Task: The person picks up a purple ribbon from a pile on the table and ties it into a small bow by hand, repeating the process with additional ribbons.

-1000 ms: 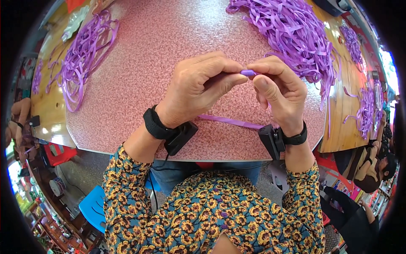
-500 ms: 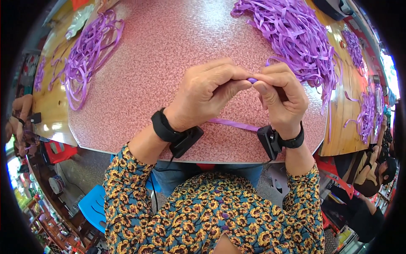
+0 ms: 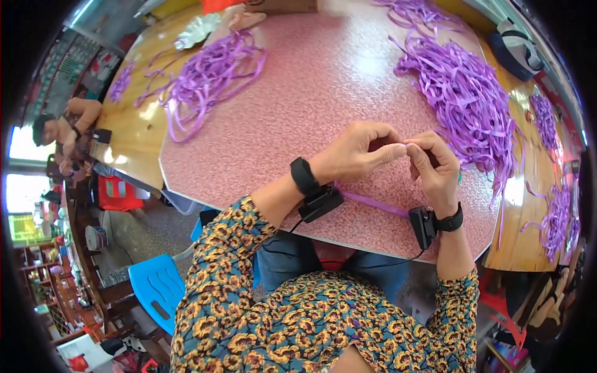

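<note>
My left hand (image 3: pixel 359 149) and my right hand (image 3: pixel 435 174) meet above the pink speckled tabletop (image 3: pixel 298 112), fingertips almost touching. Both pinch a short bit of purple ribbon, which the fingers now hide almost wholly. A flat length of purple ribbon (image 3: pixel 379 203) lies on the table below the hands, running between the two wrists. Just beyond my right hand is a big tangled heap of purple ribbons (image 3: pixel 469 109). Each wrist wears a black band with a small black box.
Another loose bundle of purple ribbons (image 3: pixel 211 78) lies at the far left. More ribbons (image 3: pixel 556 217) hang over the wooden table at right. A blue chair (image 3: pixel 155 289) stands left of me; a person (image 3: pixel 65 133) sits farther left. Beyond the big heap is a dark, white-topped object (image 3: pixel 516 50).
The view has turned, so the table and my hands appear farther right and lower. My hands stay pinched together; the purple bit between the fingertips shows less than before.
</note>
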Motion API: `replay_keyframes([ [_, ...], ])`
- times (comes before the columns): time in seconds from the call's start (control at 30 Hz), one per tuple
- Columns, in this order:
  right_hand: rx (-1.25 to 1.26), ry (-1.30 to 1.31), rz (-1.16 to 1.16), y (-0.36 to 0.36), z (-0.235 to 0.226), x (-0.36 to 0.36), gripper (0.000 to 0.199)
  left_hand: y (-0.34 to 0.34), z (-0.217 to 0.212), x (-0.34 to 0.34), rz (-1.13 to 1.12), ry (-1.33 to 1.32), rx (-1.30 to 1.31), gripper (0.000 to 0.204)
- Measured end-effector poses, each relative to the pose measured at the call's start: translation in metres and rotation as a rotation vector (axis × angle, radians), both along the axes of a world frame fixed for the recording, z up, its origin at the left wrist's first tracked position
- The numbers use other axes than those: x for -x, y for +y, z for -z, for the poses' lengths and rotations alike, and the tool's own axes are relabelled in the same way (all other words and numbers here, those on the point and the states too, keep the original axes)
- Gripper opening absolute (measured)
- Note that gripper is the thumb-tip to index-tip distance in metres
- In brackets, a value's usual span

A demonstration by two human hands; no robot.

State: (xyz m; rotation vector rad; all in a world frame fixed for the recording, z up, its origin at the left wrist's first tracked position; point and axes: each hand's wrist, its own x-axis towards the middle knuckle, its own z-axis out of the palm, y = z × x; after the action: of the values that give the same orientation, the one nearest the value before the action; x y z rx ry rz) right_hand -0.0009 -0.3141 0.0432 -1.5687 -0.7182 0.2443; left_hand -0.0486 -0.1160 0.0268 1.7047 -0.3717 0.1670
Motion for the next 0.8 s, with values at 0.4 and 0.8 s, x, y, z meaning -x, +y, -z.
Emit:
replay_keyframes([
  [0.4,-0.018,-0.422,0.063,0.001,-0.007,-0.009,0.013,0.038,-0.042,0.024,-0.1,0.235,0.002,0.019],
  [0.8,0.103,-0.436,0.119,-0.003,0.009,-0.012,0.01,0.26,-0.149,0.013,-0.863,-0.235,-0.361,0.023],
])
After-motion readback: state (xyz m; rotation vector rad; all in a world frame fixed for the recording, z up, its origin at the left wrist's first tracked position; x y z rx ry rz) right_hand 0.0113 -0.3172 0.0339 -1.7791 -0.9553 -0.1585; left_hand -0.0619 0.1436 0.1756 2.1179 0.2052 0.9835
